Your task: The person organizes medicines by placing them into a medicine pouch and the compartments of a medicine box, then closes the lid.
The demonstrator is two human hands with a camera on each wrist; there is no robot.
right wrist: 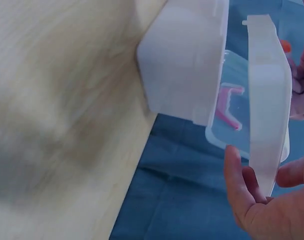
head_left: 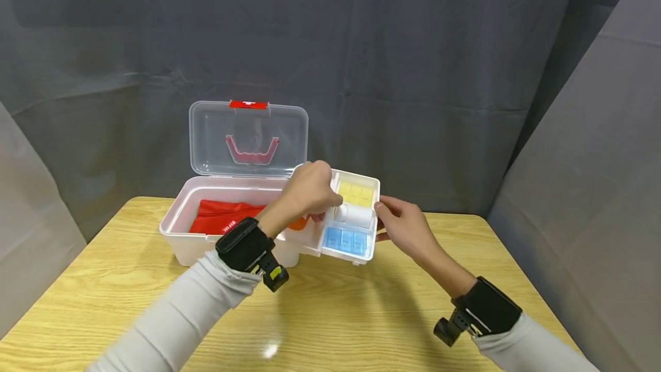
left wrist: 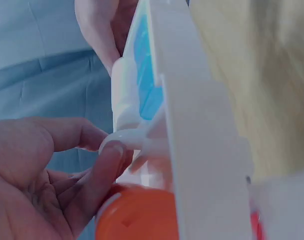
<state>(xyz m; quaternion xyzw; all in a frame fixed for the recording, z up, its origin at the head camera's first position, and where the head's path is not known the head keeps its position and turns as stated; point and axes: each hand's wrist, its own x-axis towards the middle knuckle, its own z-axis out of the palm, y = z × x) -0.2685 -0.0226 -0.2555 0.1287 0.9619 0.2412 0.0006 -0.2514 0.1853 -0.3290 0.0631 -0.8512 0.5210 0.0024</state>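
A white compartment tray (head_left: 343, 256) is raised over the right part of a translucent first aid box (head_left: 193, 248). My left hand (head_left: 308, 191) pinches a rounded white piece (left wrist: 123, 139) at the tray's middle between thumb and finger. At the tray's right end, my right hand (head_left: 405, 227) grips the edge, thumb on one side and fingers on the other. The tray carries a yellow pill case (head_left: 356, 192), a white cylinder (head_left: 356, 215) and a blue pill case (head_left: 345, 240). An orange-topped container (left wrist: 139, 215) lies below my left fingers.
The box's clear lid (head_left: 212, 142) stands open at the back, with a pink handle (head_left: 253, 157) and a red latch (head_left: 249, 105). Inside the box lies a red pouch (head_left: 219, 214). Grey cloth (head_left: 413, 73) hangs behind the wooden table (head_left: 330, 326).
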